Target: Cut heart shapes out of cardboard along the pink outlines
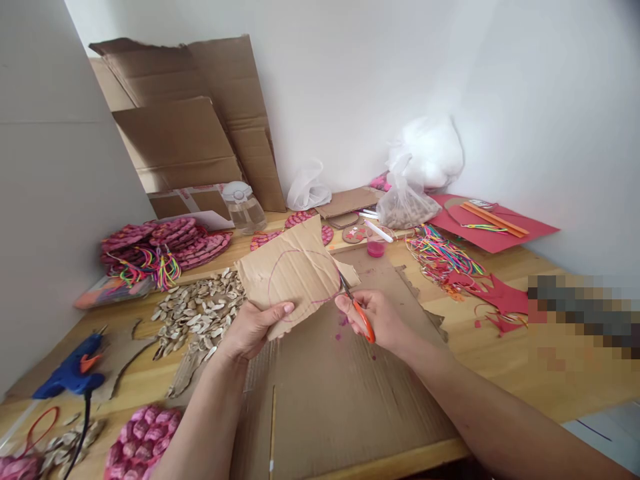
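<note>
Right now my left grip is clamped on the lower left of a cardboard piece, thumb flat on the front face and most of the fingers hidden behind it. My right grip is closed round the orange handles of the scissors. The cardboard piece is up in front of me, above a large cardboard sheet on the tabletop; it lies to the left of my right grip, and up and to the right of my left one. What matters most is how the scissors meet it: their long axis runs from the handles at lower right to the tips at upper left, slanting away from me, and the blades reach the right edge, just where the drawn purple line curves round closest to it. A small flap of cardboard shows just right of the blades; I cannot tell whether it is joined to the piece, nor how far apart the blades stand. My right grip is nearer that edge, my left the opposite lower corner. Dry shells lie beyond my left wrist, and a blue glue gun sits farther left.
</note>
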Demonstrator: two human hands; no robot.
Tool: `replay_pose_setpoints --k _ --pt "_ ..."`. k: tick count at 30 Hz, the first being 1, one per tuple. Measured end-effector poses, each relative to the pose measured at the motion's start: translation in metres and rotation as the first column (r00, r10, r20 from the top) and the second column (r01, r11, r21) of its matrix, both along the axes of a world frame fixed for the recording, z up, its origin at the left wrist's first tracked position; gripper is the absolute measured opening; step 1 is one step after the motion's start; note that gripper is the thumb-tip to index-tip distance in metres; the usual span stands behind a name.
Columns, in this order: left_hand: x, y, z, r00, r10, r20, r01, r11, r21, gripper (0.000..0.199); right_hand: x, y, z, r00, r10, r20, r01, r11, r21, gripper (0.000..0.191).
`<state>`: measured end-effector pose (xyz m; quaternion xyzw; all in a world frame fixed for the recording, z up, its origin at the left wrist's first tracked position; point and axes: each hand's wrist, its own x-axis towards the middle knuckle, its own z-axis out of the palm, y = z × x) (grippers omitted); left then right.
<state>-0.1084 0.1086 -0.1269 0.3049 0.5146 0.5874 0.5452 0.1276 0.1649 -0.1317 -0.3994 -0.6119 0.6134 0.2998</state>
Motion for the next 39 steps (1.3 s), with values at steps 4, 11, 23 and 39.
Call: replay_pose_setpoints --k 4,11,23,39 --pt "0.004 -0.001 0.002 1.000 -0.018 -0.019 0.017 1.000 -0.014 0.041 0.001 0.002 0.000 0.999 0.031 -0.011 -0.031 1.000 -0.003 0.062" --pt "0.005 -0.003 0.002 0.999 -0.030 -0.030 0.030 0.999 -0.011 0.042 0.004 0.002 0.005 0.999 0.004 0.035 -0.003 1.000 -0.013 0.061" --pt "0.003 -0.002 0.001 0.998 -0.062 0.005 0.062 0.997 -0.053 0.042 0.001 0.002 0.000 0.999 -0.020 -0.030 0.018 0.998 -0.061 0.061" --pt "-0.006 -0.006 0.006 0.999 -0.042 -0.014 0.041 0.998 -0.044 0.044 0.000 -0.005 0.000 0.998 -0.001 0.063 -0.003 0.998 0.058 0.065"
